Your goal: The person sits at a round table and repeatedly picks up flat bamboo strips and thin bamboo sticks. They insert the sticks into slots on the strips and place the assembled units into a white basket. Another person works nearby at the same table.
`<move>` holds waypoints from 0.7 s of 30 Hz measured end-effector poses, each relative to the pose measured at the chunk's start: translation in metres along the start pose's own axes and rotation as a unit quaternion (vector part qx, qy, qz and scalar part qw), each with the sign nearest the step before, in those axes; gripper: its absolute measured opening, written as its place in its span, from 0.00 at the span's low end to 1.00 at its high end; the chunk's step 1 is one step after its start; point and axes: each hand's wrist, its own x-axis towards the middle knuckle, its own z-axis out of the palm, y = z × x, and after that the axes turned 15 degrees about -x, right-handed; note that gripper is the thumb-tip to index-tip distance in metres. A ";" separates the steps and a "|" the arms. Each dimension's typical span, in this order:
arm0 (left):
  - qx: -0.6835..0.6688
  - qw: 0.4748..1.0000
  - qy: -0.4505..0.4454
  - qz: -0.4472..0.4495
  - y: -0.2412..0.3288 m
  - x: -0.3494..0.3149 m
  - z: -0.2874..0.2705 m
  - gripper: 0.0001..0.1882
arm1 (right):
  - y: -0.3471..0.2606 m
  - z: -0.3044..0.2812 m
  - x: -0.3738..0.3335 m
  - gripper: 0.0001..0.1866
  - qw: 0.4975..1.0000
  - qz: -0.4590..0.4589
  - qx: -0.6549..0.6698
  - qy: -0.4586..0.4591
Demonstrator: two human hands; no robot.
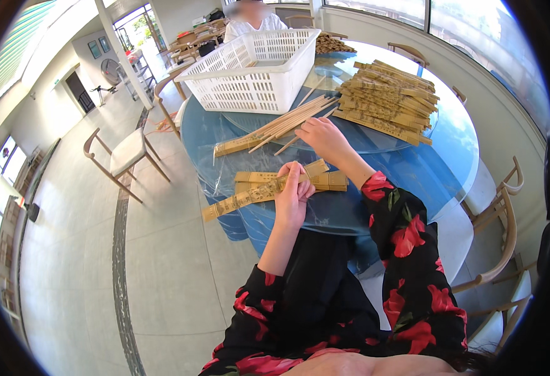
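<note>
My left hand (295,191) is closed on a long, narrow, printed brown paper chopstick sleeve (240,202), held slantwise above the table's near edge. Beneath it, more brown paper sleeves (330,181) lie flat on the table. My right hand (325,139) reaches to a loose bunch of pale wooden chopsticks (287,123), its fingers pinched on one chopstick (285,148) at the near side. The fingertips' exact hold is partly hidden by the hand. At the bunch's left end a brown sleeve (234,145) lies under the sticks.
A large white slotted plastic basket (243,91) stands at the back left of the round, blue-covered table (206,169). Stacked brown sleeves (388,100) are heaped at right, with another brown pile (333,44) farther back. A person (254,22) sits opposite. Wooden chairs (127,153) stand around.
</note>
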 end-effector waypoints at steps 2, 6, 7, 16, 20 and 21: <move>0.011 1.000 -0.002 -0.002 0.003 -0.001 0.000 0.10 | -0.006 -0.003 0.000 0.07 1.000 0.005 0.011 0.022; 0.022 1.000 -0.017 -0.008 0.006 -0.004 0.000 0.10 | -0.001 -0.006 0.001 0.07 1.000 -0.011 0.022 0.018; 0.020 1.000 -0.021 -0.011 0.005 -0.004 0.000 0.10 | -0.001 -0.005 -0.002 0.07 0.998 -0.005 0.046 0.036; 0.048 0.998 -0.013 -0.024 0.003 -0.002 0.000 0.09 | 0.023 -0.099 0.008 0.15 0.909 0.197 0.239 0.279; 0.060 0.998 -0.013 -0.015 0.013 -0.004 -0.006 0.09 | 0.046 -0.102 -0.006 0.16 0.852 0.319 0.333 0.248; 0.059 0.998 -0.012 -0.018 0.012 -0.004 -0.007 0.09 | 0.058 -0.098 -0.015 0.16 0.853 0.331 0.331 0.230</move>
